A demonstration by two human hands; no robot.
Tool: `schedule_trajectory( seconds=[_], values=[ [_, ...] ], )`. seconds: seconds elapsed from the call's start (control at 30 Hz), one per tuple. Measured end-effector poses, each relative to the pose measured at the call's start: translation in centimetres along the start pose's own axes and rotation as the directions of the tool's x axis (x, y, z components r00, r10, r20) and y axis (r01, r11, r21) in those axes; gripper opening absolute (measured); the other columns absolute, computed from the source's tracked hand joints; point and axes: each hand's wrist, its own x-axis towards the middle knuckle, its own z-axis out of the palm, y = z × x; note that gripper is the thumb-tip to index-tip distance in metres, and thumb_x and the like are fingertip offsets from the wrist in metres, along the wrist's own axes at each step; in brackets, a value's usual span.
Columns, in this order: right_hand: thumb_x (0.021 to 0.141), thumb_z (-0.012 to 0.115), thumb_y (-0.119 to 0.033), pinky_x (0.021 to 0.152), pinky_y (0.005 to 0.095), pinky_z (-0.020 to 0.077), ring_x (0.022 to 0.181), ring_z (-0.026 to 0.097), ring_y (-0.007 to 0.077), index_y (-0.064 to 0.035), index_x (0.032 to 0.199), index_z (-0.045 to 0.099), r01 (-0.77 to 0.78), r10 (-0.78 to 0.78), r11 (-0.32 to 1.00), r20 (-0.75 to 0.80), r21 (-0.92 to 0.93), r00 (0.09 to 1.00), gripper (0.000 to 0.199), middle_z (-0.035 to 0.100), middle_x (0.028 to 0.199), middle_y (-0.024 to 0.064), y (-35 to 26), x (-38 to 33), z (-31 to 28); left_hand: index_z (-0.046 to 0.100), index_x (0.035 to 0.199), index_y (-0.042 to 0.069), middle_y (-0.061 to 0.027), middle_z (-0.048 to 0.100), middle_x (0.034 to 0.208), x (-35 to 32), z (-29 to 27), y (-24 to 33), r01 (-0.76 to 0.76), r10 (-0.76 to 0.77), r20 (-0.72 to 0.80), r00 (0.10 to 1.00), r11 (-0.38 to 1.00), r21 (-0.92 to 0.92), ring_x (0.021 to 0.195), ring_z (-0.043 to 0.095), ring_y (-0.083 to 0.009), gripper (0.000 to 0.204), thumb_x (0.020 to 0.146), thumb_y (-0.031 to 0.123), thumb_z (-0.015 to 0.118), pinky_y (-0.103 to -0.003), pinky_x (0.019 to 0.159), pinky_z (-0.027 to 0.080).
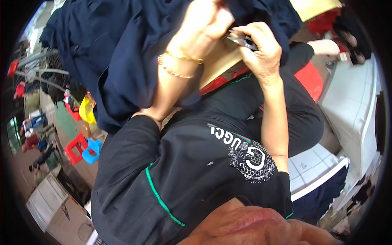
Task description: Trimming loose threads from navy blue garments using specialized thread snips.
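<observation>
My left hand (208, 20) is up at 12 o'clock against the navy cloth (110, 53); it is blurred and its fingertips run out of view, so I can't tell whether it pinches the fabric or just rests there. Gold bracelets (183, 58) circle that wrist. My right hand (263, 51), between 1 and 2 o'clock, has its fingers closed around small metal snips (243, 40), their tips aimed toward my left hand and near it. The cloth lies in heavy folds from 10 round to 1 o'clock, and below my hands a pale yellow board (222, 61) shows towards 1. A red seat (310, 81) is at 2, a big white bin (347, 94) between 2 and 3, and a blue stool (92, 151) between 8 and 9.
</observation>
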Motion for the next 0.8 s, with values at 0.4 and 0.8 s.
schedule_trajectory(
  seconds=[0.4,0.8],
  values=[
    [0.083,0.083,-0.021,0.074,0.0331,0.0556,0.085,0.067,0.0216,-0.0127,0.117,0.073,-0.015,0.001,0.991,-0.103,-0.136,0.995,0.036,0.064,0.096,0.0048,0.1,-0.5,-1.4,0.057,0.133,-0.006,-0.0153,0.066,0.131,-1.0,0.2,1.2,0.177,-0.171,0.043,0.984,0.945,-0.274,0.121,0.063,-0.0262,0.038,0.108,0.022,0.051,-0.036,0.11,0.049],
    [0.081,0.085,-0.016,0.072,0.0314,0.054,0.08,0.064,0.0192,-0.0099,0.112,0.077,-0.039,0.039,0.999,-0.183,0.003,0.982,0.033,0.065,0.091,0.0033,0.9,0.1,0.4,0.065,0.12,0.0,-0.0133,0.071,0.117,-0.2,-1.2,1.4,0.188,-0.22,-0.073,0.973,0.933,-0.307,0.11,0.067,-0.0245,0.025,0.106,0.018,0.054,-0.034,0.101,0.053]
  ],
)
